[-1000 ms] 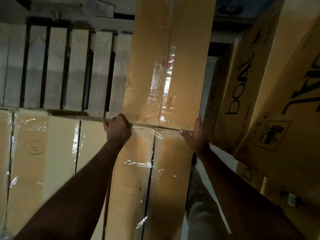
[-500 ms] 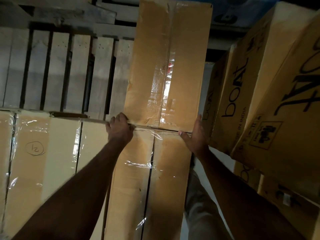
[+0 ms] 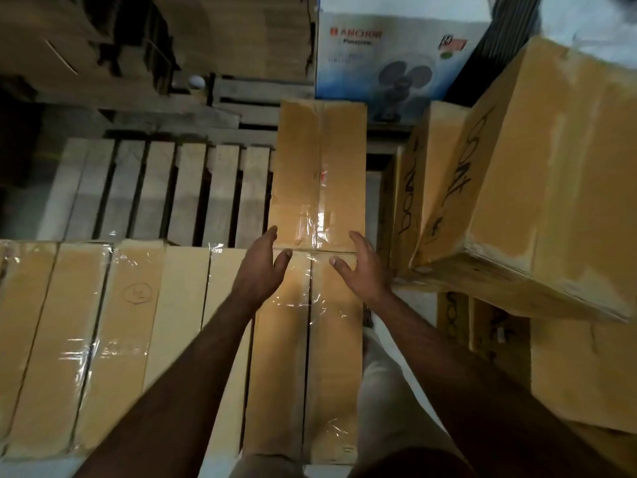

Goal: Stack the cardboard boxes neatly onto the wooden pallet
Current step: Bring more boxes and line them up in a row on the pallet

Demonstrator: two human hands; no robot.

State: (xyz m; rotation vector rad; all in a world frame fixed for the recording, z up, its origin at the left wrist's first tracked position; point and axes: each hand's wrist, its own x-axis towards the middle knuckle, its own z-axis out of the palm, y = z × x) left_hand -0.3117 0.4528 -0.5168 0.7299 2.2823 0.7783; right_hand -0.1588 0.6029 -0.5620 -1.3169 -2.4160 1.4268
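A long taped cardboard box lies on the right side of the wooden pallet, end to end with a nearer taped box. More taped boxes fill the near row to the left, one marked with a circled number. My left hand and my right hand hover over the seam between the two boxes, fingers spread, holding nothing.
Large "boat" printed cartons are stacked at the right, close to my right arm. A white Anchor fan box stands beyond the pallet. Dark stacked cartons fill the back left. Bare pallet slats show at the left.
Both hands have let go of the far box's near edge and lifted off with fingers spread. The view has pulled back, showing more of the room.
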